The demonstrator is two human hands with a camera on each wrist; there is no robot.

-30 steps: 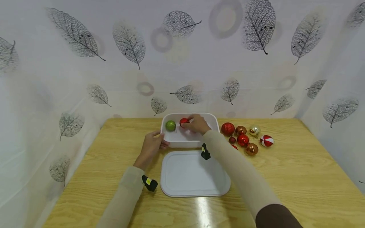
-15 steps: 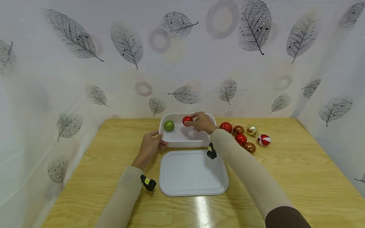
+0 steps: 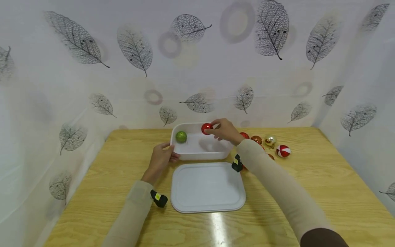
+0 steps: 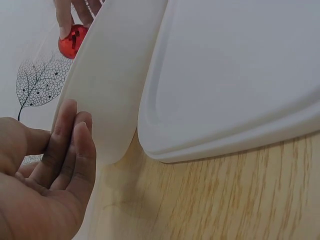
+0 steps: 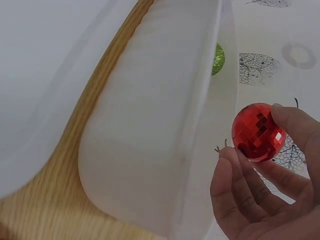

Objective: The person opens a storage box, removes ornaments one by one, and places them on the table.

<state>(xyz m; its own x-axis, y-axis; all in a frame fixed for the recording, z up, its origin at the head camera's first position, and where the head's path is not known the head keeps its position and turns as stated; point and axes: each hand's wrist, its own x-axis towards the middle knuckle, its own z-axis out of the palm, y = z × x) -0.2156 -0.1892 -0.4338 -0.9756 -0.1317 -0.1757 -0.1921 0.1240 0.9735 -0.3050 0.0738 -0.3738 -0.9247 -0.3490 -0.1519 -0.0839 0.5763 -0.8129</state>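
Observation:
My right hand [image 3: 214, 128] pinches a red mirrored ball [image 3: 206, 128] in its fingertips, a little above the back of a white bin [image 3: 200, 156]. In the right wrist view the ball [image 5: 259, 131] sits between the thumb and fingers [image 5: 240, 195]. A green glitter ball [image 3: 181, 137] lies in the bin's back left corner. My left hand [image 3: 168, 154] is at the bin's front left corner. Seen from the left wrist, its straight fingers [image 4: 75, 150] lie against the bin's outer wall [image 4: 115, 90].
A white lid [image 3: 208, 187] lies flat in front of the bin. Right of the bin are several ornaments, among them a red ball [image 3: 244, 135], a copper ball [image 3: 256, 139], a gold ball [image 3: 270, 141] and a red-and-white ball [image 3: 283, 151]. Leaf-patterned walls enclose the wooden table [image 3: 308, 192].
My right hand has raised the red ball from low inside the bin and carried it slightly right. The left hand has stayed at the bin's corner.

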